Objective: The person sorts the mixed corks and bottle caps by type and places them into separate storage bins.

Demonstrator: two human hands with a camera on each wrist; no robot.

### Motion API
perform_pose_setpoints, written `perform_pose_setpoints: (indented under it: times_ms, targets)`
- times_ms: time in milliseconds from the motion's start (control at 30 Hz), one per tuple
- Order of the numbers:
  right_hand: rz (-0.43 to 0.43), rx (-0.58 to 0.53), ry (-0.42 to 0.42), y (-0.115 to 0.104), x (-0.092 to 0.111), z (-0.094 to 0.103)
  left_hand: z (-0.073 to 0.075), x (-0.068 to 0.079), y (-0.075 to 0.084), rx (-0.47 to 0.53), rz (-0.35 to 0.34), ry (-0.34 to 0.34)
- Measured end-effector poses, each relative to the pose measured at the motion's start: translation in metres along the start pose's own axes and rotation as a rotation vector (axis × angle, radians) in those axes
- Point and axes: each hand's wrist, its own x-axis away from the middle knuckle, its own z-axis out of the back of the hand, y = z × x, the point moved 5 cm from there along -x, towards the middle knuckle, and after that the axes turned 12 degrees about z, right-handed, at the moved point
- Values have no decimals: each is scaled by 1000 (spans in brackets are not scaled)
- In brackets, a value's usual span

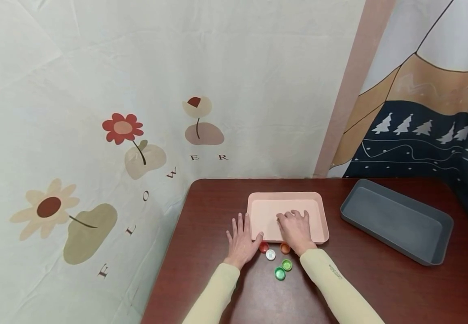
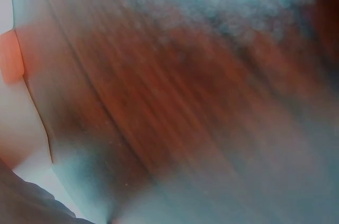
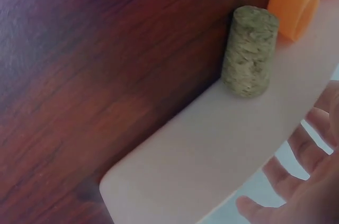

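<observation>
My left hand (image 1: 242,245) rests at the left near corner of a pink tray (image 1: 319,211), fingers spread and straight, thumb over the rim. My right hand (image 1: 296,229) reaches across the near rim with bent fingers low over the tray's floor. A small yellowish spot shows by its leftmost fingertips; I cannot tell whether it is held. In the right wrist view several fingers (image 3: 304,150) dip past the tray wall (image 3: 175,150). Outside that wall are a cork (image 3: 249,52) and an orange bottle cap (image 3: 292,7). In the left wrist view the tabletop is blurred.
Near the tray's front lie a red cap (image 1: 264,247), a white cap (image 1: 270,254), a light green cap (image 1: 287,264) and a darker green cap (image 1: 280,273). To the right sits a grey tray (image 1: 396,220) at an angle on the dark red table (image 1: 213,202). Printed cloth hangs behind.
</observation>
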Motion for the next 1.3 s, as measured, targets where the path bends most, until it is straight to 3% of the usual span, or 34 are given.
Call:
perform_pose_setpoints:
  times_ms: [367, 767, 1300]
  targets:
    - [-94, -21, -119, 10, 6, -6, -3, -1, 3, -3, 2, -18]
    - [-95, -82, -93, 11, 18, 12, -4, -3, 4, 7, -5, -6]
    - [-66, -103, -29, 16, 65, 34, -4, -3, -1, 5, 3, -21]
